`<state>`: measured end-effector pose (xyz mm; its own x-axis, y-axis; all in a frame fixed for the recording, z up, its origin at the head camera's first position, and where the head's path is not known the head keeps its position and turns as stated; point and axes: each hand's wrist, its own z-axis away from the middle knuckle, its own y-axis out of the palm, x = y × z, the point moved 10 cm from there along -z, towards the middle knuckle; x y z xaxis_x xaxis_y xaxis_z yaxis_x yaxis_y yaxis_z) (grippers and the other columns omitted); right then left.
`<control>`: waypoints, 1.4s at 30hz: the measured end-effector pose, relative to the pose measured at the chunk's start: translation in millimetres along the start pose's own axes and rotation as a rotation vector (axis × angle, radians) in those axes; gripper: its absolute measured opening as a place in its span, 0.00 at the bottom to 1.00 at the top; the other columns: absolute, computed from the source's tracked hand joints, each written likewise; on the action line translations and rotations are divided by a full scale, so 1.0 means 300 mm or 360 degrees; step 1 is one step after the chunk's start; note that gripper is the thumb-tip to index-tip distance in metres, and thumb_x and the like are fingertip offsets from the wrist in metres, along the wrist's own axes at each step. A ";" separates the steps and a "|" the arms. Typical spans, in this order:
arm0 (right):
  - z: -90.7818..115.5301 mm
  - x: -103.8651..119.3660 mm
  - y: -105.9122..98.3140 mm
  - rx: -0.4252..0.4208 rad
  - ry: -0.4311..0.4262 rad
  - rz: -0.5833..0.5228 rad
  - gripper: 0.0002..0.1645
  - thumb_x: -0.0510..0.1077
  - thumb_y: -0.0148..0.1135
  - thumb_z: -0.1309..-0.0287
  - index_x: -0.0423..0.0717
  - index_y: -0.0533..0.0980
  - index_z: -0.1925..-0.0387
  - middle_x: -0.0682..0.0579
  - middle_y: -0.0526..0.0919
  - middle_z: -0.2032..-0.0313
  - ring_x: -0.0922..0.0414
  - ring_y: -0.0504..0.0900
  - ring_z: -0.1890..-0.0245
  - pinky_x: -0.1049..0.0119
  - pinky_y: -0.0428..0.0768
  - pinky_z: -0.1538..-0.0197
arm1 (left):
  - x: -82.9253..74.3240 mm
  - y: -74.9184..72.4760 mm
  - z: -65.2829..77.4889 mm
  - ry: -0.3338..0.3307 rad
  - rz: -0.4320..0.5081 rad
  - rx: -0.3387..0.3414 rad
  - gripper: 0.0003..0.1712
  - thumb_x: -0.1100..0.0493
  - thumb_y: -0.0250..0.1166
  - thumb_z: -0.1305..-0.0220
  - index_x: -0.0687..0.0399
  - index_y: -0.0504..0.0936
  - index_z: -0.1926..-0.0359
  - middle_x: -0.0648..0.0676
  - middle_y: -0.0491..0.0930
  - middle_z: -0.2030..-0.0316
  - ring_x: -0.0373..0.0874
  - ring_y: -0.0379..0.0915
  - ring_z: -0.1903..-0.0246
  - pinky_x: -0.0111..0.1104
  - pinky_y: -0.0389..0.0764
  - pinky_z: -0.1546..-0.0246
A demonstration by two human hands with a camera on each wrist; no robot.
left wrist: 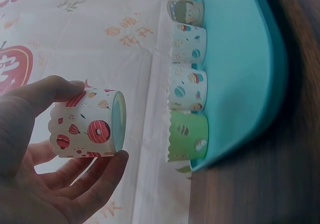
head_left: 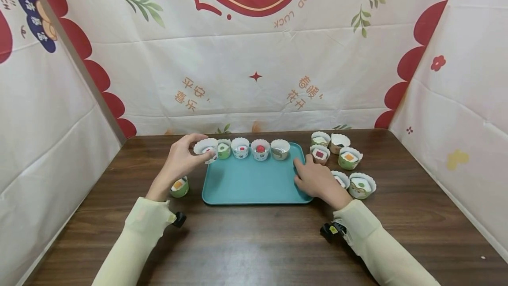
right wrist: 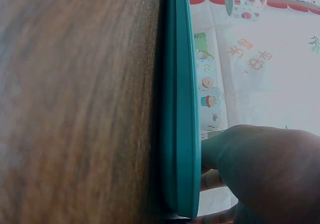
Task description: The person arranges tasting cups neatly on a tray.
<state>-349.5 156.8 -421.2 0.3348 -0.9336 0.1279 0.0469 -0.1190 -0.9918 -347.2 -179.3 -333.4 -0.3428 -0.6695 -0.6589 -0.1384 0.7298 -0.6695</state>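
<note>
In the head view my left hand (head_left: 182,156) holds a white paper baking cup (head_left: 201,150) above the back left corner of a teal tray (head_left: 258,180). The left wrist view shows the raised cup (left wrist: 82,129), printed with red doughnuts, tilted between thumb and fingers. My right hand (head_left: 317,178) is at the tray's right edge, fingers bent about the rim (right wrist: 186,134); its fingertips are partly hidden. Along the tray's back edge stand a green cup (head_left: 224,151) and several white cups, among them one with a red ball (head_left: 260,149).
Right of the tray several filled cups stand on the brown table (head_left: 246,242), including a green cup with an orange-topped piece (head_left: 349,159) and a cup with a green dot (head_left: 362,186). Near my left wrist stands another green cup (head_left: 180,189). A printed cloth (head_left: 254,52) hangs behind.
</note>
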 end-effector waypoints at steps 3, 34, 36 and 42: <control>0.003 -0.007 0.003 -0.0001 0.0011 -0.0004 0.23 0.47 0.53 0.27 0.39 0.68 0.38 0.28 0.71 0.48 0.49 0.74 0.76 0.56 0.72 0.76 | -0.014 0.019 -0.008 -0.0002 0.0007 0.0015 0.27 0.47 0.76 0.39 0.50 0.83 0.41 0.54 0.84 0.49 0.47 0.76 0.62 0.34 0.78 0.63; -0.006 -0.017 0.015 -0.0026 -0.0010 -0.0007 0.20 0.48 0.53 0.27 0.40 0.68 0.42 0.30 0.70 0.51 0.50 0.74 0.80 0.58 0.71 0.78 | 0.006 0.115 -0.007 -0.0035 -0.0057 0.0136 0.30 0.44 0.74 0.37 0.51 0.82 0.38 0.55 0.83 0.43 0.49 0.74 0.57 0.37 0.75 0.58; -0.006 -0.019 0.015 -0.0032 -0.0011 -0.0004 0.20 0.48 0.53 0.27 0.41 0.68 0.42 0.31 0.70 0.51 0.50 0.74 0.80 0.58 0.71 0.78 | 0.008 0.128 -0.007 -0.0033 -0.0057 0.0151 0.30 0.44 0.74 0.37 0.51 0.82 0.38 0.55 0.84 0.44 0.49 0.74 0.57 0.37 0.75 0.57; -0.008 -0.017 0.013 -0.0033 -0.0029 -0.0011 0.20 0.47 0.52 0.27 0.40 0.69 0.41 0.30 0.71 0.49 0.50 0.74 0.79 0.58 0.70 0.78 | 0.010 0.150 -0.006 -0.0023 -0.0055 0.0163 0.30 0.44 0.75 0.38 0.53 0.82 0.40 0.55 0.85 0.46 0.48 0.73 0.59 0.37 0.76 0.59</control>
<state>-353.4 160.2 -425.5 0.3517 -0.9264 0.1344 0.0299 -0.1323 -0.9908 -356.2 -148.2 -364.7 -0.3259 -0.6966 -0.6392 -0.0539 0.6886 -0.7231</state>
